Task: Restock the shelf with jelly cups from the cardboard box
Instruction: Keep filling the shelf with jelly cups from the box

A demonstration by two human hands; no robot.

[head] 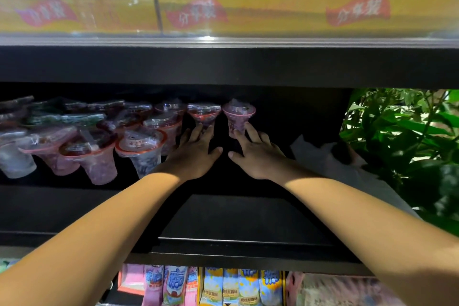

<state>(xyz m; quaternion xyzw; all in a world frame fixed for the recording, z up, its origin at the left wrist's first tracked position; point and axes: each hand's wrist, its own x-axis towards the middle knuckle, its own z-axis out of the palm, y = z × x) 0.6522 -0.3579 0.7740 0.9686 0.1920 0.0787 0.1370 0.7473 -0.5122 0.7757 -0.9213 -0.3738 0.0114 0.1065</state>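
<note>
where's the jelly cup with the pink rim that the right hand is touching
In the head view, the pink-rimmed clear plastic jelly cup stands at the back of the dark shelf, right of centre, at the right hand fingertips, beside a red-rimmed cup on its left.

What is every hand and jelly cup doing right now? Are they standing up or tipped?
left hand: open, fingertips touching the red-rimmed cup.
right hand: open, fingertips on the pink-rimmed cup.
red-rimmed cup: upright, at the back of the shelf.
pink-rimmed cup: upright, beside the red-rimmed cup.
cups at left: crowded, several tilted.
shelf: bare dark board in front of the hands.
</note>
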